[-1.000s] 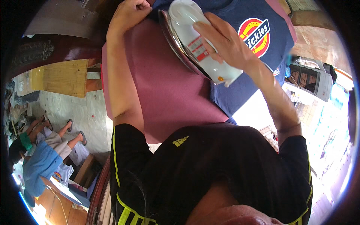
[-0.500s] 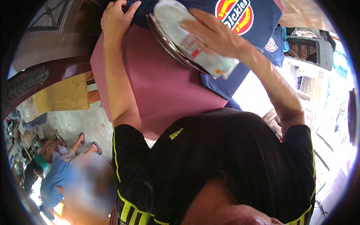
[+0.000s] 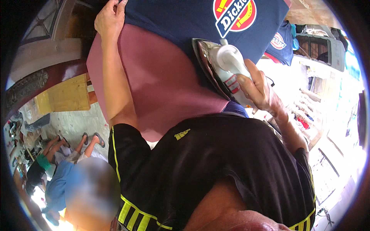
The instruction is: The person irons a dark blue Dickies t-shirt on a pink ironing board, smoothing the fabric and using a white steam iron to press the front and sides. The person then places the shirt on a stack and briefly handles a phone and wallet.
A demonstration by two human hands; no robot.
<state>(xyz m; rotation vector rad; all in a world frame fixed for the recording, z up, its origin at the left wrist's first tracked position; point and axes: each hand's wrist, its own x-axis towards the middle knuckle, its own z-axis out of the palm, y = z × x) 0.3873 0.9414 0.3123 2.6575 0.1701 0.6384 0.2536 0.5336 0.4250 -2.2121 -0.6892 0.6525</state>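
Right grip (image 3: 259, 87) wraps one iron (image 3: 225, 61); left grip (image 3: 110, 20), by one shirt (image 3: 173, 21), has unclear closure.

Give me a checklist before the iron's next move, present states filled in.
1. Right hand on iron handle: ok.
2. Left hand away from iron: ok, up by the shirt's left side.
3. Visible part of print not under the iron: ok.
4. Whole shirt in view: not ok, the picture's top edge cuts it off.
5. Soleplate flat on shirt: cannot tell from this angle.
6. Iron hot: cannot tell.
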